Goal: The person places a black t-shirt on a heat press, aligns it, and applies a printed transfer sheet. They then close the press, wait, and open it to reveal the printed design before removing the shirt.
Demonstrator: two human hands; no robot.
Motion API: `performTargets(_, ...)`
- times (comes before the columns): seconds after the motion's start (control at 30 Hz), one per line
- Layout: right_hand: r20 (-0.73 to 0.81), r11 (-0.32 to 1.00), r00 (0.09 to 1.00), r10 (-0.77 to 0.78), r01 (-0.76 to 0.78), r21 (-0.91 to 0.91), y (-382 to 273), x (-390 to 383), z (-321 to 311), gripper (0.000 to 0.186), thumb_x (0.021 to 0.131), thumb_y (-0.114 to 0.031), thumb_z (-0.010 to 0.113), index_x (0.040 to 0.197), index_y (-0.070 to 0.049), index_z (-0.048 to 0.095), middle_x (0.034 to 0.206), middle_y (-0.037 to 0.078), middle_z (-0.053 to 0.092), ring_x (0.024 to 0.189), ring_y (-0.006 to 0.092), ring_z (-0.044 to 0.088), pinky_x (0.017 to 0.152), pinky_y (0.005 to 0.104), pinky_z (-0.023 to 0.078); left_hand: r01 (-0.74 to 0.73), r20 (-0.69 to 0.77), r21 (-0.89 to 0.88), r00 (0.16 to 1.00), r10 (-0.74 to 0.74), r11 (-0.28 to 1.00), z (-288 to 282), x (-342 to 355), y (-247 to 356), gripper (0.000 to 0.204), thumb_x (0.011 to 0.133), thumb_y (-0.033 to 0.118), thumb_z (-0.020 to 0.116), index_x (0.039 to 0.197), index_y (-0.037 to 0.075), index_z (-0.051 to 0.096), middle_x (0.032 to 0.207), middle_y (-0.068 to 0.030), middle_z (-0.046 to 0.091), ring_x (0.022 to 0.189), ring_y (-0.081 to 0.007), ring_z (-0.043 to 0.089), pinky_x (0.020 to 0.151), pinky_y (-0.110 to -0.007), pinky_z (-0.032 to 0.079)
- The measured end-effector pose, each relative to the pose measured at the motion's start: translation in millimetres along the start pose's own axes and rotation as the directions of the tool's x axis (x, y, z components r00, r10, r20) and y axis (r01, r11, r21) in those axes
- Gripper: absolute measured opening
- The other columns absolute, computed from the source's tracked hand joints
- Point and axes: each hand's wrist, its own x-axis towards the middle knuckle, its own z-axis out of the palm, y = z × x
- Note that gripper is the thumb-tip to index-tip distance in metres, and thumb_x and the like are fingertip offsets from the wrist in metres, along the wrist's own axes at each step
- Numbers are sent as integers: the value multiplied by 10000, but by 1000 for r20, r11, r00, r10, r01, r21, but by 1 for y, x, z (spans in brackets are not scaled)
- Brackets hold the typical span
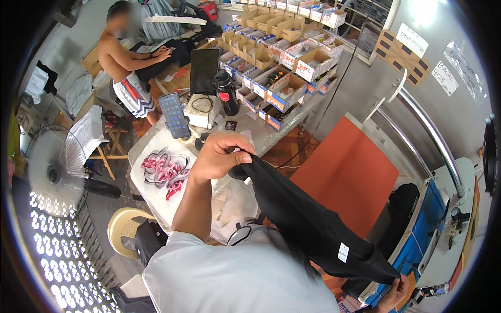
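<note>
The left hand (222, 154) pinches one end of a black cloth (313, 219) between thumb and bent fingers; the right hand (394, 296), partly cut off by the lower rim of the view, grips the opposite end; the cloth hangs in the air between them, slanting down to the right, with a white label (343, 252) near the right hand's end; it crosses in front of the lower left edge of an orange board (344, 177).

Beyond the left hand is a tabletop (150, 144); red, white and grey printed pieces (164, 172) lie near its left corner; a phone (175, 116) stands upright by its far left edge, with a black bottle (226, 94) further in; cardboard bins (286, 93) reach its right edge.

Farther off, a bare-backed co-worker (122, 57) has both hands over dark fabric; a fan (55, 172) stands at left.
</note>
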Motion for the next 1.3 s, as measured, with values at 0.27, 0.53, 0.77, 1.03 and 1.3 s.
performTargets(0.27,3,973,984,-179,176,147,104,3,-46,290,1003,-213,714,1167,27,702,1163,133,701,1069,258,654,1008,401,498,-82,-42,255,995,95,963,-17,5,-2,158,819,-29,760,972,8,771,939,-74,745,808,-147,680,723,-288,537)
performTargets(0.53,-84,997,996,-38,44,69,-17,67,-83,154,962,-125,699,962,28,707,869,26,646,834,114,569,768,284,457,-196,-55,595,957,284,779,-10,104,7,248,977,207,735,1030,-33,707,962,-67,683,891,-170,623,879,-321,492)
performTargets(0.77,-26,925,999,-26,14,-380,0,270,55,325,925,-330,711,1133,-104,818,1108,176,787,1084,359,740,971,417,554,-168,141,795,986,92,583,103,292,-132,211,911,224,796,967,22,817,998,-176,773,924,-273,730,847,-348,541)
performTargets(1.03,182,631,811,556,-554,543,113,355,263,121,972,-91,614,1043,-38,695,884,141,749,724,243,745,615,365,617,639,-212,115,764,-610,761,180,320,-356,199,993,57,702,1087,-118,718,961,-190,755,753,-266,793,638,-302,678)
performTargets(1.3,-152,904,894,421,-398,158,176,430,313,312,953,-236,649,1158,-15,732,1071,245,774,1036,413,748,926,460,588,495,-263,303,865,-428,814,239,373,-415,300,965,134,745,1175,-79,726,994,-184,782,853,-256,789,746,-345,626)
